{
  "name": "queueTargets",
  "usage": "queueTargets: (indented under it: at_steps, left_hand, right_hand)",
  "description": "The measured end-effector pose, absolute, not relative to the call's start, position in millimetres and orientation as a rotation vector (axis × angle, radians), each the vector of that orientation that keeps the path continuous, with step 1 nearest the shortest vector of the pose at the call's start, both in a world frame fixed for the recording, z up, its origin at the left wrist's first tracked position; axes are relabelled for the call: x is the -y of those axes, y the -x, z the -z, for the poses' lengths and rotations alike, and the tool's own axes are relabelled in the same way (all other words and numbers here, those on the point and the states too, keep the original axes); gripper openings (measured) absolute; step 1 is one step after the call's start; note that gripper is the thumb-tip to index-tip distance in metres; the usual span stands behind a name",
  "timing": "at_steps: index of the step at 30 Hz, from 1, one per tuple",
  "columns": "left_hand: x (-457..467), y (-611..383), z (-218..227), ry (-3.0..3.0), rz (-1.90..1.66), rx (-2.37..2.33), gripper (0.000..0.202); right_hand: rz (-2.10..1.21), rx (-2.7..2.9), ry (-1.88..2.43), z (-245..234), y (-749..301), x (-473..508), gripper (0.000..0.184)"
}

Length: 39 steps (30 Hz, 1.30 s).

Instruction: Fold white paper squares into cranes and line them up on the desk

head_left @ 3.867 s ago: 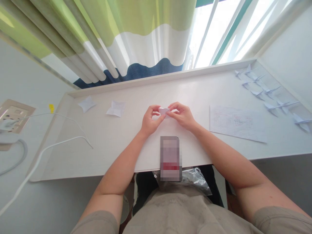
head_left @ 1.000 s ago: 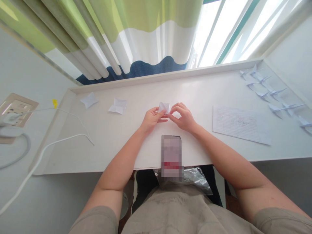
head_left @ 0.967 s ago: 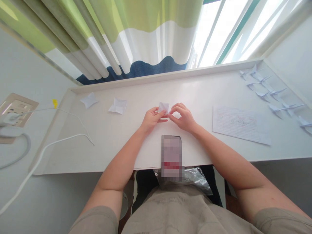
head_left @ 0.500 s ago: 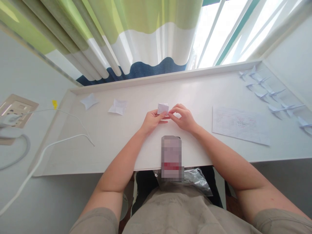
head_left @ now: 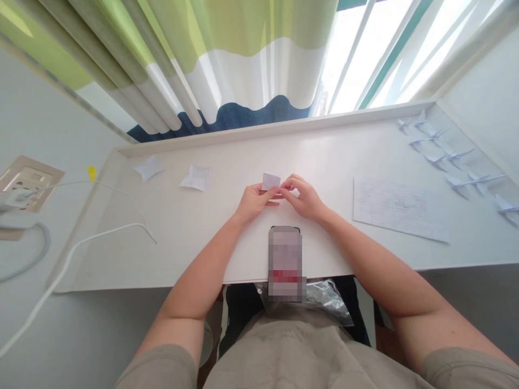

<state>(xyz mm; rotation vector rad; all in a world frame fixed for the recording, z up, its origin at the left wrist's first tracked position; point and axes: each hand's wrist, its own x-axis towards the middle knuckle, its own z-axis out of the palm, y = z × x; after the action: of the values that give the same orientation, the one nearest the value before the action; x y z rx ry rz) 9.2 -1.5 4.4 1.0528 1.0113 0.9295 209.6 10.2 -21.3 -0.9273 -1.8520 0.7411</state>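
A small folded square of white paper [head_left: 271,181] is held up over the middle of the desk. My left hand [head_left: 254,202] grips its lower left part, thumb across the front and fingers behind. At the paper's lower right corner, my right hand [head_left: 301,195] pinches with thumb and index finger, its other fingers curled. Several folded paper cranes [head_left: 441,148] stand along the desk's right end. Two creased paper pieces lie to the left: one paper piece [head_left: 196,178] nearer my hands, another paper piece [head_left: 148,168] farther off.
A printed sheet [head_left: 399,209] lies right of my hands on the white desk [head_left: 324,154]. A phone with a blurred screen [head_left: 285,259] sits at the front edge, above a clear plastic bag [head_left: 330,302] on my lap. White cables [head_left: 101,233] run from the wall socket [head_left: 30,181] at left.
The folded paper tilts slightly, and the fingers of my right hand shift a little at its corner. Everything else stays in place.
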Motion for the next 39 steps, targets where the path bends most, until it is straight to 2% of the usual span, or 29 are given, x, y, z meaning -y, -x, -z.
queueTargets:
  at_steps: [5,9,14,21,26,33,39]
  left_hand:
    - [2.3,-8.2,-4.6,-1.075,-0.941,-1.020,0.066]
    - [1.6,-8.1,-1.1,-1.098,-0.939,-1.028,0.065]
    - [0.0,-8.0,6.5,-1.164,-0.929,-1.023,0.066]
    - [2.1,-5.2,4.6,-1.327,-0.810,-0.966,0.060]
    - [3.1,-5.6,4.8,-1.393,-0.799,-0.979,0.063]
    - [4.8,-4.4,5.5,-1.542,-0.654,-0.982,0.054]
    - [6.2,-7.6,0.5,-1.518,-0.723,-0.944,0.058]
  right_hand:
    - [-0.987,1.760,0.956,12.6,-209.9,-6.1,0.023]
    - [-1.269,1.588,0.992,10.8,-213.1,-8.3,0.041]
    - [-1.166,1.408,1.024,10.7,-214.2,-14.7,0.053]
    - [-1.254,1.555,1.021,8.7,-212.0,-12.0,0.065]
    - [-1.355,1.527,0.944,4.7,-210.9,-9.6,0.061]
    - [-1.214,1.562,1.148,2.0,-211.8,-7.9,0.056]
    - [-1.215,1.524,1.162,1.3,-213.7,-9.8,0.063]
